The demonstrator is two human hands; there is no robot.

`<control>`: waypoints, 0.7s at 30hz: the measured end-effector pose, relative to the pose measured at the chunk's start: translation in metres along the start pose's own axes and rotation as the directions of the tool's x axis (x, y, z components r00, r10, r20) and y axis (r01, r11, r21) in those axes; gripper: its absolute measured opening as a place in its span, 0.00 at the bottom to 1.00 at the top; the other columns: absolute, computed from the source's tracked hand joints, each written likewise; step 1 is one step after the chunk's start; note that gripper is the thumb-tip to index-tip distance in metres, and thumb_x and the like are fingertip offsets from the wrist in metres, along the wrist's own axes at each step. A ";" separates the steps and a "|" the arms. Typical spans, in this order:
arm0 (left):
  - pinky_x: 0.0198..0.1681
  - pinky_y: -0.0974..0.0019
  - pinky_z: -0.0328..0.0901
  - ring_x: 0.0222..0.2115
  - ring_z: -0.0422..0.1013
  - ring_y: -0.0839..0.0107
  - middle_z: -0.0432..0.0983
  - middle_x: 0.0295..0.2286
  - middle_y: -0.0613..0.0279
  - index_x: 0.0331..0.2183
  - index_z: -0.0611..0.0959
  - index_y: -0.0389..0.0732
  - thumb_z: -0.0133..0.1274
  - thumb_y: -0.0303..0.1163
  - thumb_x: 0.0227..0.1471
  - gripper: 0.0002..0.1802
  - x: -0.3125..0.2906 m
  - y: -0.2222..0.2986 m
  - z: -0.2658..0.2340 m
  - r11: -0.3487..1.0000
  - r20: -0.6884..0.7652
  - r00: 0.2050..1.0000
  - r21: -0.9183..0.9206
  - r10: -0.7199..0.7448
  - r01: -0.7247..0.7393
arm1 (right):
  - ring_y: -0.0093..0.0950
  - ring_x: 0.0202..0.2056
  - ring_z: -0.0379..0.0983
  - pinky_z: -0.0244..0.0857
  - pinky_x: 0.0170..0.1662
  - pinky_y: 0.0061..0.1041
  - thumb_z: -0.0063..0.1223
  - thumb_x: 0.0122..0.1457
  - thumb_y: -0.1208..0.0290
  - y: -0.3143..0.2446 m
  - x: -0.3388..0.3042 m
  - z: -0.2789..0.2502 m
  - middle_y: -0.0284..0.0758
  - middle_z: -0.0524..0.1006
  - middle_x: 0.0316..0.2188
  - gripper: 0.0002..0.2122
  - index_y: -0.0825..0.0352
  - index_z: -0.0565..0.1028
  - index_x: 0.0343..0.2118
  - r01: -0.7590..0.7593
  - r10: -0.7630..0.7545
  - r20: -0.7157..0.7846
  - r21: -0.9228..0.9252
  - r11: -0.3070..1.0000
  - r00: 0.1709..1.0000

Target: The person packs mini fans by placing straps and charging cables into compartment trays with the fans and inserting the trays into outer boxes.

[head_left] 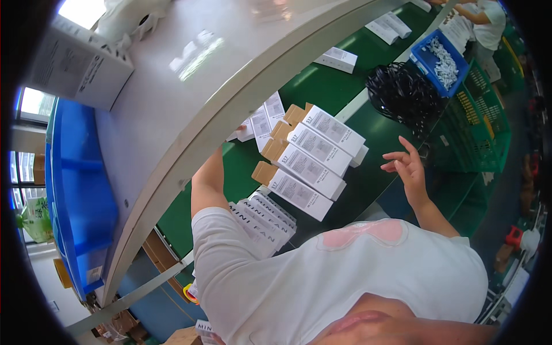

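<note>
My left arm reaches beneath the raised shelf, whose edge covers most of my left hand. Only a bit of its fingers shows, beside some white boxes on the green belt, so its grip is hidden. My right hand hovers over the near side of the table, fingers apart, holding nothing. Between my hands lies a slanted row of several white cartons with printed labels, their brown end flaps standing open. Closer to my left arm, more white boxes with dark lettering lie side by side.
A bundle of black cords lies beyond my right hand, beside a blue bin of small white parts. Green crates stand to the right. The shelf overhangs the left side. Another person is at the far right.
</note>
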State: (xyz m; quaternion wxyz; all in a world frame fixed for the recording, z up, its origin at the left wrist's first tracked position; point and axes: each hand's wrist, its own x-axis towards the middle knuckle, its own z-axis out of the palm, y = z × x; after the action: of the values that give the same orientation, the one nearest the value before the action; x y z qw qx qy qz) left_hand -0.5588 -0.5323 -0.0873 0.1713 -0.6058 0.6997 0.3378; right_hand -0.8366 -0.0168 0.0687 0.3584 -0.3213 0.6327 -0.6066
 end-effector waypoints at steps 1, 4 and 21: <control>0.34 0.48 0.77 0.54 0.66 0.48 0.57 0.59 0.43 0.63 0.27 0.38 0.75 0.52 0.26 0.84 0.003 0.023 0.003 1.000 -0.002 1.000 0.000 0.023 -0.023 | 0.28 0.41 0.77 0.68 0.48 0.25 0.41 0.64 0.76 0.005 0.004 -0.010 0.42 0.76 0.45 0.26 0.68 0.52 0.64 -0.018 0.018 -0.031 0.003 1.000 0.999; 0.34 0.47 0.77 0.53 0.67 0.49 0.60 0.58 0.44 0.63 0.28 0.38 0.75 0.53 0.26 0.84 0.011 0.077 0.011 0.999 0.001 0.999 0.031 0.045 -0.045 | 0.28 0.41 0.77 0.68 0.48 0.25 0.41 0.64 0.76 0.020 0.016 -0.035 0.41 0.76 0.45 0.25 0.68 0.52 0.64 -0.048 0.049 -0.071 0.018 0.999 0.996; 0.41 0.60 0.70 0.40 0.76 0.62 0.80 0.37 0.60 0.40 0.82 0.45 0.61 0.60 0.42 0.31 -0.036 0.221 0.057 0.760 0.004 0.863 0.472 0.505 -0.447 | 0.25 0.35 0.76 0.70 0.29 0.23 0.58 0.57 0.61 0.228 0.297 0.009 0.37 0.78 0.39 0.24 0.72 0.69 0.51 -0.458 0.521 0.276 -0.263 0.849 0.807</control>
State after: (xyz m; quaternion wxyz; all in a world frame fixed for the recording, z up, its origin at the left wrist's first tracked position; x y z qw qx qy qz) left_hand -0.7738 -0.4591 -0.0461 0.1737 -0.3697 0.8991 0.1577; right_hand -0.9816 -0.2588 -0.1774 0.5748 -0.2771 0.6765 -0.3678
